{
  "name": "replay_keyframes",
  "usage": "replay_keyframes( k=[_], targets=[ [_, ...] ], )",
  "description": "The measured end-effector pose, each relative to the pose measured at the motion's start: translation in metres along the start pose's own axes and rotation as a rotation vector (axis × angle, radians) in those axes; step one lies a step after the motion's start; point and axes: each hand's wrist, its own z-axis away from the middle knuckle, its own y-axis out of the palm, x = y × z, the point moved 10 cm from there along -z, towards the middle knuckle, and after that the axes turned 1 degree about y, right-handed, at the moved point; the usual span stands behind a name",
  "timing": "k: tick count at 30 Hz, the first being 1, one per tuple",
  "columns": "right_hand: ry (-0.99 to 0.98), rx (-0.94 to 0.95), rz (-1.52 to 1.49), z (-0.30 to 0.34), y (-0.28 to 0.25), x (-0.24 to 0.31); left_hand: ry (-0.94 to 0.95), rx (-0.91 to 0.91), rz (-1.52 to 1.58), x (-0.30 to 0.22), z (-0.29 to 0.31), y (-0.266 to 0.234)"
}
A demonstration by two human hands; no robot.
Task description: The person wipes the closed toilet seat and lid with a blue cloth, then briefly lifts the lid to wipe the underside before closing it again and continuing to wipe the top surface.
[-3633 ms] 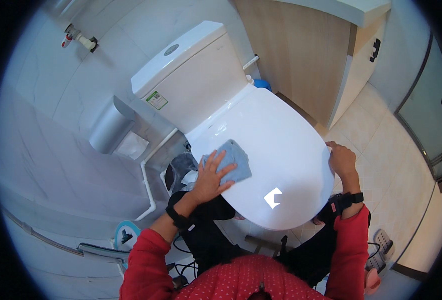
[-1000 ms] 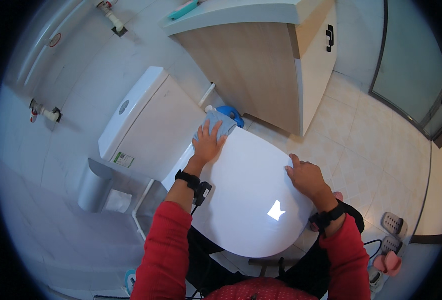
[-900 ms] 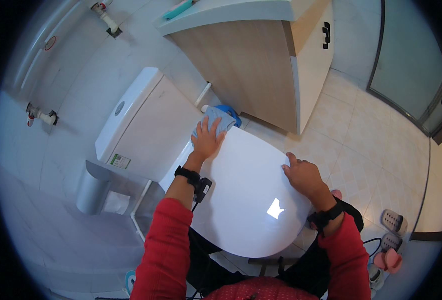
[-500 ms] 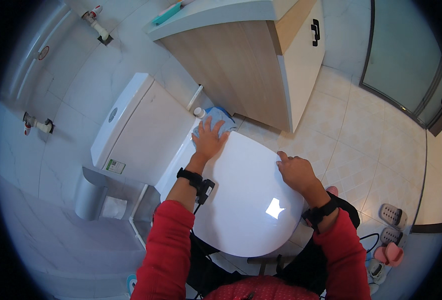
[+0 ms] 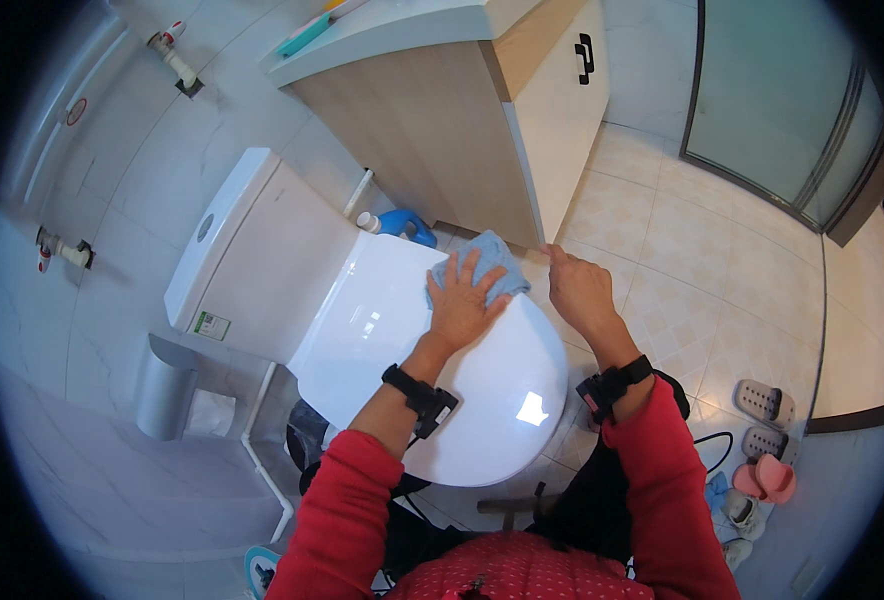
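My left hand lies with fingers spread on a light-blue cloth, pressing it against the white toilet lid. The cloth sits at the lid's far right edge, part of it bunched past my fingertips. Just right of the lid, over the floor, is my right hand. Its index finger points forward and the other fingers bend loosely, with nothing visible in them. A dark strap with a small box is on each wrist. The lid is down and glossy.
Behind the lid stands the toilet tank. A blue bottle with a white cap is on the floor by the wooden vanity cabinet. A grey paper holder hangs at left. Slippers and shoes lie at lower right.
My left hand has slid the cloth rightward along the lid's far edge, uncovering the blue bottle. My right hand has moved forward, off the lid's right edge. The view has shifted slightly.
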Motion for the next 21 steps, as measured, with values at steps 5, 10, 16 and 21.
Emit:
replay_keyframes(
  k=[5, 10, 16, 21],
  targets=[
    [0.03, -0.058, -0.053, -0.003, -0.01, -0.001, 0.166, 0.05, 0.067, -0.069, 0.024, 0.002],
    [0.062, -0.029, -0.04, -0.002, -0.011, -0.01, 0.331, 0.107, 0.117, -0.117, 0.07, -0.004],
    [0.013, -0.004, -0.022, 0.005, -0.001, -0.008, 0.475, 0.133, 0.173, -0.147, 0.145, -0.02],
    [-0.023, 0.1, 0.033, 0.006, 0.013, -0.006, 0.536, 0.234, 0.17, -0.139, 0.208, -0.027]
  ],
)
